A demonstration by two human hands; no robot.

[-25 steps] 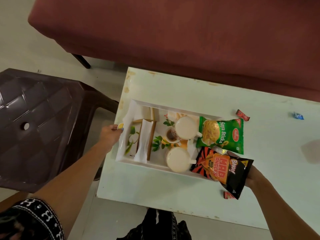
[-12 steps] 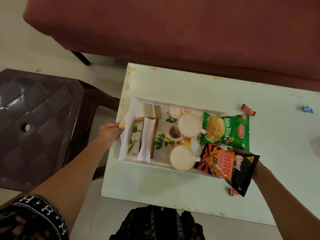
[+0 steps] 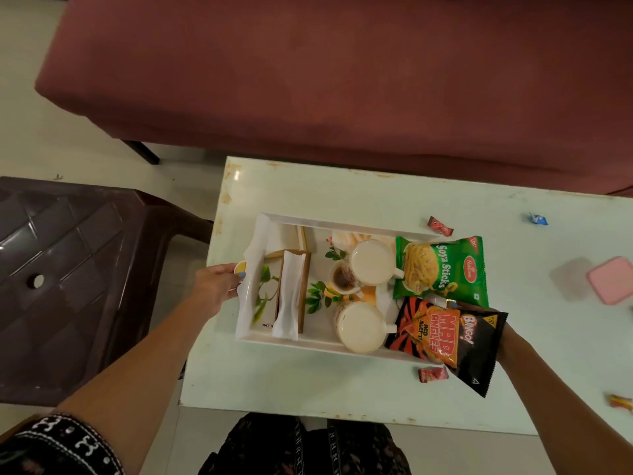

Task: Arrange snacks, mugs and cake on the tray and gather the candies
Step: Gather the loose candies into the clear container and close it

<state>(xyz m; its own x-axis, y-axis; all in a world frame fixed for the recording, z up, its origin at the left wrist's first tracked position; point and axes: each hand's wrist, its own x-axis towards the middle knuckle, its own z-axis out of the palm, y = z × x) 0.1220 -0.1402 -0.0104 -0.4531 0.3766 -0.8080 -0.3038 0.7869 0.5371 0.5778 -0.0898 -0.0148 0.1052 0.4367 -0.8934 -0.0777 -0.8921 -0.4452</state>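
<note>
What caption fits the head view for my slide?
Both hands grip a white tray of two mugs and snack packets on a pale table, wrapped candies scattered nearby.

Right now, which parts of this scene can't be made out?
1. Right hand, head view: mostly hidden behind the black snack bag; its grip on the tray is unseen.
2. Pink object: cut off by the right edge.
3. Candies: too small to read.

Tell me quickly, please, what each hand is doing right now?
Left hand: closed on the left end of the white tray.
Right hand: mostly hidden under the black snack packet; its grip cannot be told.
</note>
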